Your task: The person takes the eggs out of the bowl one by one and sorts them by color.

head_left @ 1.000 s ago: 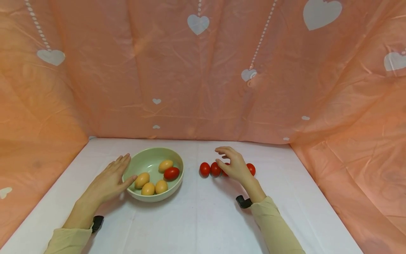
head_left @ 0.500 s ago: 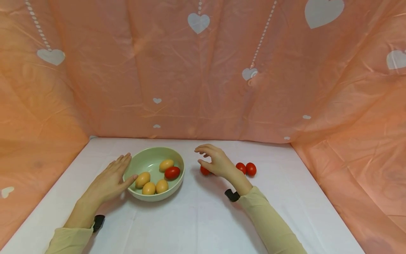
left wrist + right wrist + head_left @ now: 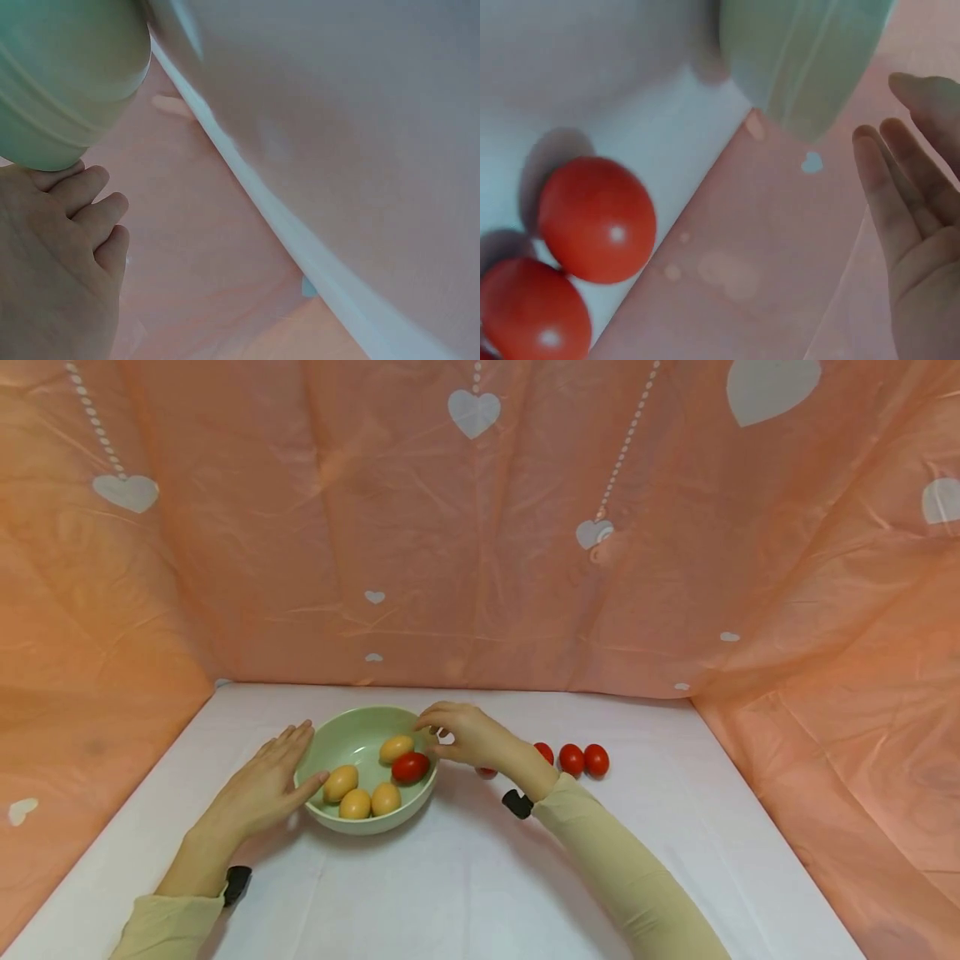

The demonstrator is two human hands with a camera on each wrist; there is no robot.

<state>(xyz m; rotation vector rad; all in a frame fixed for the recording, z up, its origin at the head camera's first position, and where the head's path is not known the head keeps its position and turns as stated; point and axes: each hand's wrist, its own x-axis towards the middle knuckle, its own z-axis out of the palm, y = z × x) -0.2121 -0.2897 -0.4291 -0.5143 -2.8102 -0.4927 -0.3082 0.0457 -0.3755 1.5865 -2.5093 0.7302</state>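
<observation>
A pale green bowl stands left of centre on the table. In it lie several yellow egg-shaped pieces and one red oval tomato. My left hand rests against the bowl's left side, fingers straight, thumb over the rim. At the right rim is my right hand, fingers loosely bent; the right wrist view shows nothing between them. Whether it touches the rim I cannot tell. A row of small red tomatoes lies to the right, partly hidden behind the right hand and wrist.
A white cloth covers the table. Orange curtains with white hearts close off the back and both sides. Each wrist bears a small black camera, such as the right wrist camera.
My right hand has moved left, from over the row of red tomatoes to the bowl's right rim. The left hand and the bowl's contents stay as they were.
</observation>
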